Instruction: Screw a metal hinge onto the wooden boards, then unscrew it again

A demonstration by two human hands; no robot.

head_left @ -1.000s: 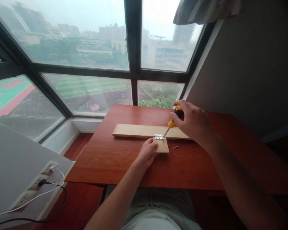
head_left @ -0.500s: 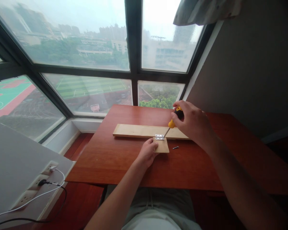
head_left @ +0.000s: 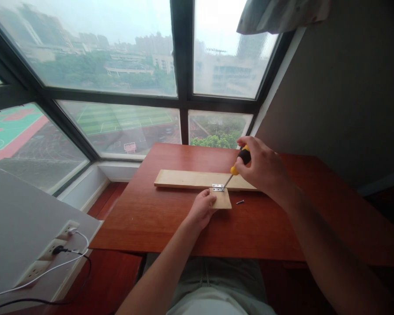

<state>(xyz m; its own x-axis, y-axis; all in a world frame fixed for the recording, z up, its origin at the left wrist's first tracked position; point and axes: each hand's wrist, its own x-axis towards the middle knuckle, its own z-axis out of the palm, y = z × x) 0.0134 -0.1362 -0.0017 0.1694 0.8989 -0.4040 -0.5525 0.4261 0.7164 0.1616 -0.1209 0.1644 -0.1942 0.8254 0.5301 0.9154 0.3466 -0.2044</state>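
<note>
My right hand (head_left: 261, 164) is closed around the yellow and black handle of a screwdriver (head_left: 244, 155). Its shaft slants down to the left, and the tip meets the near right part of a silver hinge (head_left: 218, 187). That hinge spans a long pale wooden board (head_left: 184, 178) and a small wooden piece (head_left: 222, 201) in front of it. My left hand (head_left: 203, 206) grips the small piece by its left edge, thumb on top and fingers partly hidden below. A loose screw (head_left: 240, 202) lies on the table just right of the small piece.
The reddish-brown table (head_left: 144, 223) carries all of this. Tall windows (head_left: 118, 127) with dark frames rise behind it. At the left, white and black cables (head_left: 85, 245) run from wall sockets (head_left: 52, 249). A grey wall (head_left: 341, 100) stands to the right.
My right hand's fingers have shifted slightly on the screwdriver handle, which has turned a little. My left hand, the boards and the loose screw look unmoved.
</note>
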